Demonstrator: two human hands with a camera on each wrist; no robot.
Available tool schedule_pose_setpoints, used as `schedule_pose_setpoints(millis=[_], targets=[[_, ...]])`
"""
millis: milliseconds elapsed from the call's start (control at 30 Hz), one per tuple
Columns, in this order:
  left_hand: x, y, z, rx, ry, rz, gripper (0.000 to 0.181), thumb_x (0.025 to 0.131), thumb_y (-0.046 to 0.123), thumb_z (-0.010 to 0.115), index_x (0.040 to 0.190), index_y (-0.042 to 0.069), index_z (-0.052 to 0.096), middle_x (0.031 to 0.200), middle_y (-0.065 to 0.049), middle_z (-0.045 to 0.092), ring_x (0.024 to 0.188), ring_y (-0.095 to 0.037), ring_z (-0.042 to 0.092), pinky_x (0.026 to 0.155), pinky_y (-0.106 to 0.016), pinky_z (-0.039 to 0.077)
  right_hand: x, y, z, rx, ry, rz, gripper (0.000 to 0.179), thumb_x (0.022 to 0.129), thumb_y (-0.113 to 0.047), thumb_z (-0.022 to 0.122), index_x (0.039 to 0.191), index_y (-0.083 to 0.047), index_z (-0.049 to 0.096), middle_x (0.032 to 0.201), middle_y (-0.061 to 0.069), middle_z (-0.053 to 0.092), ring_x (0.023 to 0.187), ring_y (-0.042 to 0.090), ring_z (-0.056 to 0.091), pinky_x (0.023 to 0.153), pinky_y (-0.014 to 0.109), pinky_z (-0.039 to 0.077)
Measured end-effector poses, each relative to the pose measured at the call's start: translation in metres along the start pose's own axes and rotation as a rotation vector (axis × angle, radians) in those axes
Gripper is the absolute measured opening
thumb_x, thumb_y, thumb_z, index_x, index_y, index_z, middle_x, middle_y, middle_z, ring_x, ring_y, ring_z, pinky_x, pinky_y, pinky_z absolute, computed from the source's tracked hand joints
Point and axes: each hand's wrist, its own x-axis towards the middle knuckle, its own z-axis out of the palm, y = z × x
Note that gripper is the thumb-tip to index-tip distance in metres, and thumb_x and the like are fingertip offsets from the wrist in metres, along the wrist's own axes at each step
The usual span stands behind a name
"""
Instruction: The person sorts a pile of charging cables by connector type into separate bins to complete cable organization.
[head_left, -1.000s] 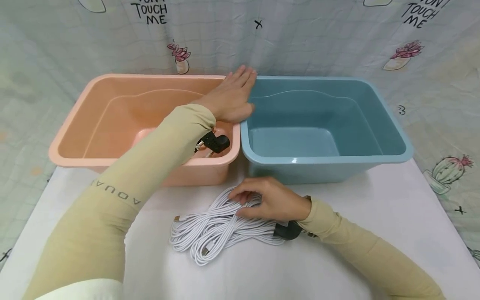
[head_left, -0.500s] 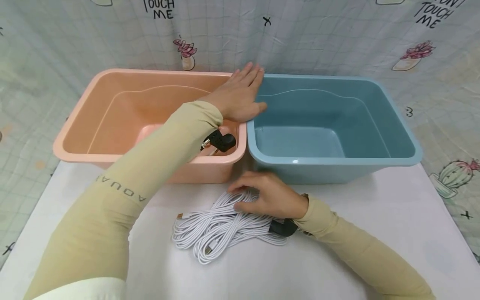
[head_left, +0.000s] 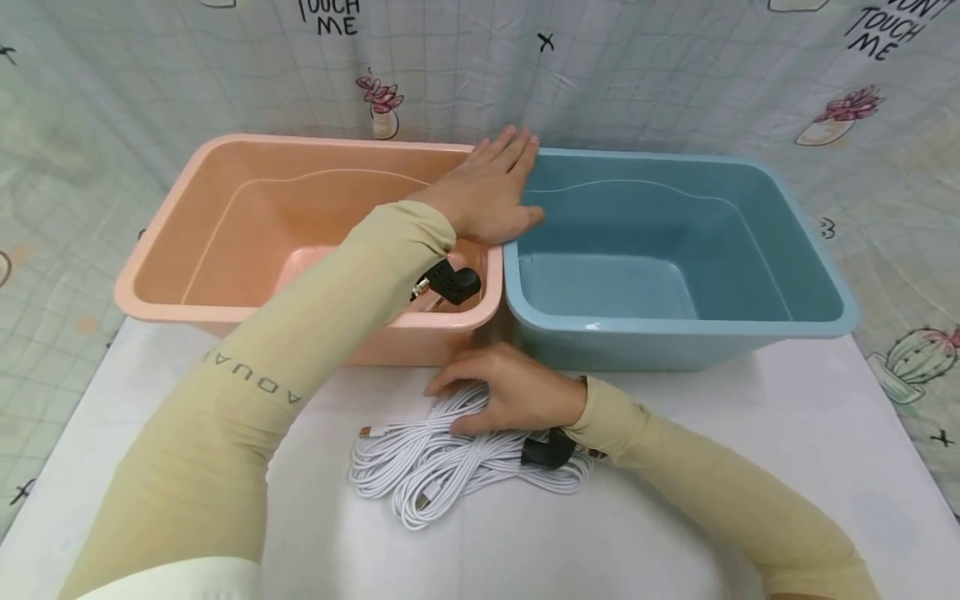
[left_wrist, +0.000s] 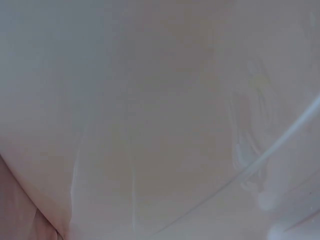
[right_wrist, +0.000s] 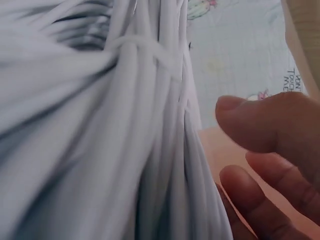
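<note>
Two bins touch rim to rim, left hand (head_left: 483, 193) flat across them, right hand (head_left: 510, 390) gripping white cables (head_left: 442, 458) just beside the pink bin (head_left: 172, 208).

Beige sleeves (head_left: 225, 417) lettered "AQUA", small black cameras (head_left: 546, 451) strapped at both wrists.

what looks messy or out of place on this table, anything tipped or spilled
Nothing is tipped, spilled or damaged. The peach plastic tub and blue plastic tub stand upright side by side. The bundle of white cables lies loosely coiled, ends sticking out, under the right hand. The left hand rests flat on the tubs' rims.
</note>
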Motion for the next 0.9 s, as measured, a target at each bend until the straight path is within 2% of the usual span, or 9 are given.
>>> schedule_pose_setpoints(millis=[167, 367, 567, 900], targets=[[0.0, 0.002, -0.001, 0.008, 0.002, -0.003, 0.086, 0.098, 0.058, 0.024, 0.153, 0.009, -0.021, 0.162, -0.006, -0.025, 0.151, -0.024, -0.025, 0.128, -0.043, -0.01, 0.006, 0.003, 0.001, 0.04, -0.029, -0.016, 0.045, 0.074, -0.025, 0.085, 0.116, -0.015, 0.071, 0.11, -0.002, 0.073, 0.101, 0.006, 0.066, 0.091, 0.021, 0.054], [-0.001, 0.003, 0.0, 0.003, 0.005, 0.001, 0.086, 0.098, 0.057, 0.025, 0.153, 0.009, -0.02, 0.163, -0.006, -0.023, 0.152, -0.024, -0.023, 0.128, -0.043, -0.009, 0.011, 0.009, 0.003, 0.026, -0.093, 0.016, 0.05, 0.073, -0.029, 0.086, 0.119, -0.019, 0.07, 0.116, -0.008, 0.072, 0.109, 0.004, 0.063, 0.097, 0.023, 0.051], [-0.002, 0.003, 0.0, -0.008, 0.007, 0.004, 0.086, 0.098, 0.057, 0.026, 0.154, 0.009, -0.019, 0.163, -0.005, -0.022, 0.153, -0.024, -0.02, 0.128, -0.043, -0.009, 0.015, 0.015, 0.004, 0.089, -0.166, 0.047, 0.052, 0.073, -0.027, 0.086, 0.121, -0.017, 0.069, 0.117, -0.005, 0.072, 0.111, 0.006, 0.063, 0.1, 0.022, 0.05], [-0.002, 0.002, 0.0, -0.005, 0.0, 0.004, 0.085, 0.099, 0.055, 0.026, 0.153, 0.009, -0.02, 0.163, -0.006, -0.022, 0.154, -0.023, -0.019, 0.128, -0.043, -0.008, 0.026, 0.004, 0.001, 0.06, -0.284, 0.055, 0.056, 0.073, -0.021, 0.085, 0.125, -0.012, 0.066, 0.119, -0.002, 0.071, 0.111, 0.008, 0.065, 0.099, 0.018, 0.049]])
